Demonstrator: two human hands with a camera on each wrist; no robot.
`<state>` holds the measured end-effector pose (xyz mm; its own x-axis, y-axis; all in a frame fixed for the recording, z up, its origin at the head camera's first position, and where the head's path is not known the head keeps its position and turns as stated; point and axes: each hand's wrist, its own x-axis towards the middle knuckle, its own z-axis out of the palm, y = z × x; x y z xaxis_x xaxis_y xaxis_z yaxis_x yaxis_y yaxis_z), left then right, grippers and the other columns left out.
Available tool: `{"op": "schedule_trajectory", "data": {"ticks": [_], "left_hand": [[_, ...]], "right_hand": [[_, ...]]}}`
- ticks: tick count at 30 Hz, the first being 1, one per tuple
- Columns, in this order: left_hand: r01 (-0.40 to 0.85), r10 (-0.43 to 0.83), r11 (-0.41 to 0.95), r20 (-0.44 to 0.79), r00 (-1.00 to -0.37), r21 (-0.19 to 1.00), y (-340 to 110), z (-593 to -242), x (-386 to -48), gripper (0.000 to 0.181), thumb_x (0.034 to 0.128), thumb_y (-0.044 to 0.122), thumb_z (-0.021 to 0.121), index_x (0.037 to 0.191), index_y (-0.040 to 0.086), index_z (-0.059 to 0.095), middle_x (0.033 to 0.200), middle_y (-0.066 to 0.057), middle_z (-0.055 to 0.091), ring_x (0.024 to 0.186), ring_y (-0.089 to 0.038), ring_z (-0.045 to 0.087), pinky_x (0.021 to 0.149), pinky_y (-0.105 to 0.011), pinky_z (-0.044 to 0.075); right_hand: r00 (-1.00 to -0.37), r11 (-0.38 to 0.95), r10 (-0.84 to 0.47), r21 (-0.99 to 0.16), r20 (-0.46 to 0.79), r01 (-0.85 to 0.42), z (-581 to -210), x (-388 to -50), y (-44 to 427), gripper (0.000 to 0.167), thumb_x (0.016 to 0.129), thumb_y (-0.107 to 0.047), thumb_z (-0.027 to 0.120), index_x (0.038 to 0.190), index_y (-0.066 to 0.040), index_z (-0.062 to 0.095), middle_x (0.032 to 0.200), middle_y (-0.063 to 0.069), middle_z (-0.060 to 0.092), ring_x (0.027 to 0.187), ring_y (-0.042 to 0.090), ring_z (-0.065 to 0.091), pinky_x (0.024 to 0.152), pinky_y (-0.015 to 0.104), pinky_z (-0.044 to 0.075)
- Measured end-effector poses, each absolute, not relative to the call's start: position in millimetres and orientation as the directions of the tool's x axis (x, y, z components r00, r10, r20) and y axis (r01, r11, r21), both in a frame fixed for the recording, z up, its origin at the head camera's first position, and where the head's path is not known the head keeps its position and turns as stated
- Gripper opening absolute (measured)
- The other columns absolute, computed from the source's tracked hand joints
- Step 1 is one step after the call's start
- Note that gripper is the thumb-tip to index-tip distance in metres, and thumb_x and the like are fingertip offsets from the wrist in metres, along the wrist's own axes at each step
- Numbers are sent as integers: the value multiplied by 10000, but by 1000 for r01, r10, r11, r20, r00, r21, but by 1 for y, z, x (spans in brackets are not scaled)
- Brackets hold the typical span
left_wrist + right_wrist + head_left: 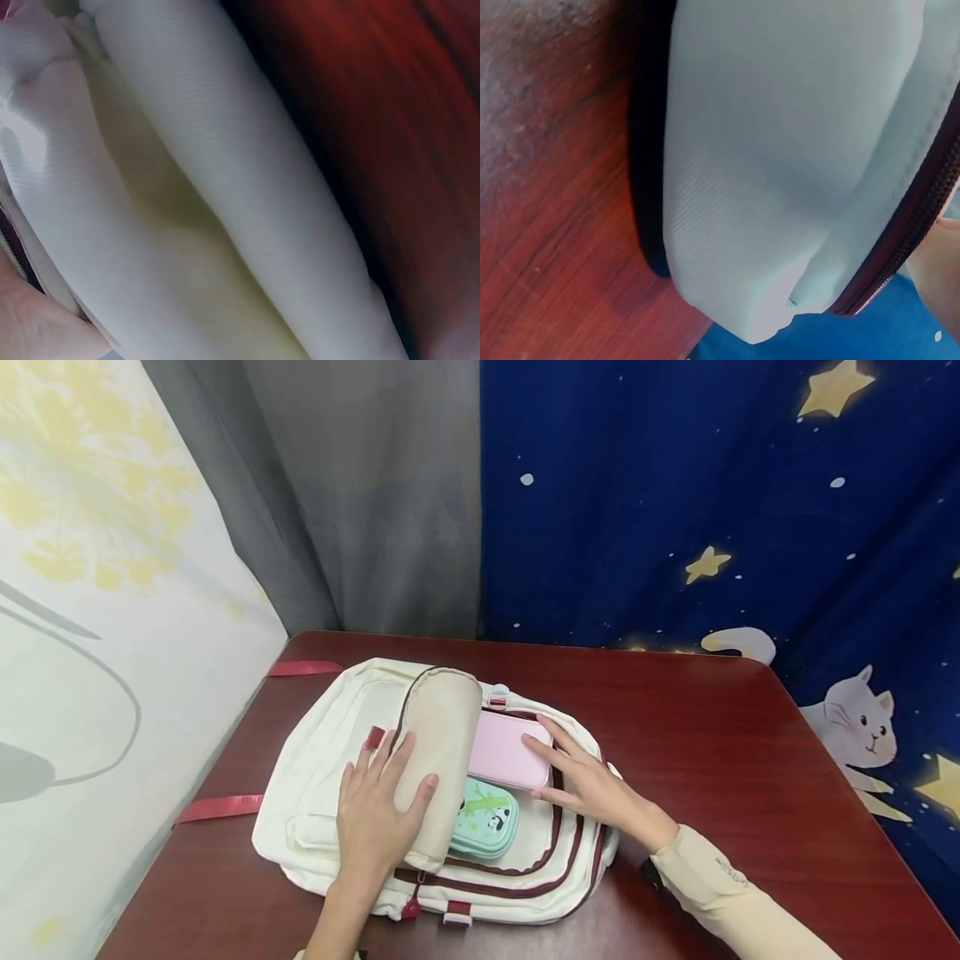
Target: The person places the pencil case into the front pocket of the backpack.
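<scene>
A white backpack with dark red zips lies on the table, its front pocket unzipped and the beige-lined flap folded back to the left. On this flap rests my left hand, fingers extended and thumb spread. Inside the pocket lie a pink case and, nearer to me, a mint-green pencil case with a panda print; the flap covers their left ends. My right hand touches the pink case's right end with spread fingers. Both wrist views mostly show white bag fabric, with only a bit of each hand.
The dark red wooden table carries the bag. Two red straps stretch leftward from it. A red zip pull hangs at the near side. Behind the table hang grey and blue star-patterned curtains.
</scene>
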<state>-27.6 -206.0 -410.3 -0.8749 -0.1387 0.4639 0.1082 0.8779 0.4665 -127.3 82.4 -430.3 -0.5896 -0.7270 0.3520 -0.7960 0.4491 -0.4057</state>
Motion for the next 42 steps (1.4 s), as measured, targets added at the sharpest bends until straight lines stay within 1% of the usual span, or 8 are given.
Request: {"op": "schedule_trajectory", "data": {"ticks": [12,19,22,25,29,34,37,42], "left_hand": [[106,-134,881,459,-879,461,-201,-408,-24,563,837,438,592,1337,187,532,1388,-68,464,1295,-392,339,1045,-551,179],[91,-140,893,464,-875,441,-205,-409,-24,559,836,443,589,1329,186,539,1378,-89,471,1277,-413,356,1042,-551,188],[85,-150,891,464,-873,447,-206,-411,-24,558,831,438,595,1327,186,542,1377,-91,473,1274,-415,358,1041,-553,187],[92,-146,884,456,-878,459,-204,-412,-25,560,837,442,593,1330,181,539,1380,-92,469,1277,-415,354,1038,-561,184],[105,-130,883,454,-882,457,-202,-411,-26,562,844,448,588,1334,178,534,1377,-107,469,1271,-425,358,1030,-572,192],[94,-144,891,473,-869,444,-204,-409,-27,559,840,442,591,1333,185,535,1369,-114,476,1261,-427,370,1030,-565,199],[90,-146,891,469,-871,445,-206,-409,-26,562,846,453,580,1339,188,529,1375,-108,470,1266,-424,366,1034,-562,192],[85,-147,887,453,-879,453,-206,-407,-25,560,856,462,566,1349,201,519,1385,-86,463,1276,-416,356,1038,-561,183]], "right_hand": [[-563,436,-751,-382,345,-815,-427,-131,59,697,839,-417,657,1430,-159,392,1501,177,223,1311,245,344,954,394,403],[-550,414,-756,-392,354,-822,-426,-133,48,677,842,-359,676,1422,-141,405,1503,173,219,1311,259,345,958,392,400],[-563,420,-756,-414,332,-808,-426,-132,46,685,854,-351,665,1438,-144,372,1527,134,167,1332,245,309,978,394,380],[-585,439,-745,-426,320,-791,-426,-125,50,711,875,-327,647,1460,-104,309,1539,124,117,1355,246,258,1009,403,340],[-632,465,-705,-464,321,-754,-427,-110,62,742,883,-207,633,1470,-22,217,1530,160,132,1370,260,217,1042,359,291],[-676,484,-681,-519,283,-705,-432,-100,66,795,842,-52,580,1483,-15,111,1529,163,134,1387,237,165,1048,301,267],[-682,494,-682,-521,264,-696,-434,-100,63,852,781,16,551,1486,-19,74,1535,153,115,1388,240,154,1044,349,274],[-645,489,-707,-459,290,-742,-435,-101,54,896,713,62,562,1459,62,65,1517,227,98,1369,361,167,1027,498,272]]}}
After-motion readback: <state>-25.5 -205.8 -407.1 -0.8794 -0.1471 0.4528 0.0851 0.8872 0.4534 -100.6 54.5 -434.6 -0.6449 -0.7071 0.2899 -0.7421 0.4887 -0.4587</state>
